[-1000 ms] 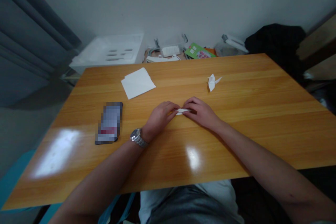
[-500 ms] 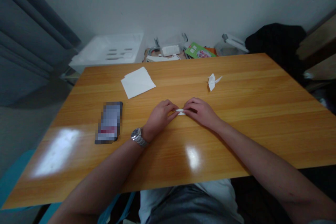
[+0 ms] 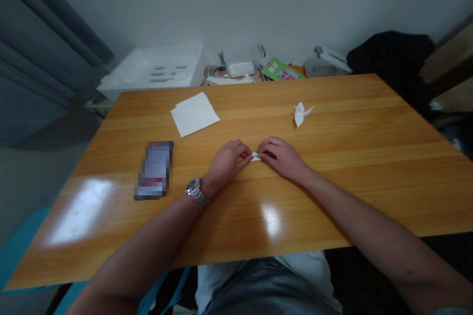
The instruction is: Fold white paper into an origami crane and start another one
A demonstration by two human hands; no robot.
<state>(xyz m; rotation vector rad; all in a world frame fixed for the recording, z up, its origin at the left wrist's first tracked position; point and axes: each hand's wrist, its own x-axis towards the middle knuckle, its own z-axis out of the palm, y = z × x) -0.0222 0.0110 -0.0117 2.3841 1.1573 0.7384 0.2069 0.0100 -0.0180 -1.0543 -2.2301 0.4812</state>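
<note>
A small piece of folded white paper (image 3: 255, 158) lies low over the table between my two hands, mostly covered by fingertips. My left hand (image 3: 229, 160), with a metal watch (image 3: 197, 191) at its wrist, pinches the paper's left end. From the other side my right hand (image 3: 281, 156) grips the right end between thumb and fingers. Beyond my right hand stands a white origami crane (image 3: 299, 115). Farther back on the left, a few sheets of white paper (image 3: 195, 115) lie stacked and slightly askew.
A phone (image 3: 154, 170) with a blurred screen lies left of my left wrist. The wooden table (image 3: 351, 157) ends near my lap. Behind its far edge are a white bin (image 3: 151, 66), a green booklet (image 3: 283, 70) and a clear box (image 3: 327, 63).
My left hand has shifted slightly right, closer to my right hand, so less of the folded paper shows. Both hands keep their pinch.
</note>
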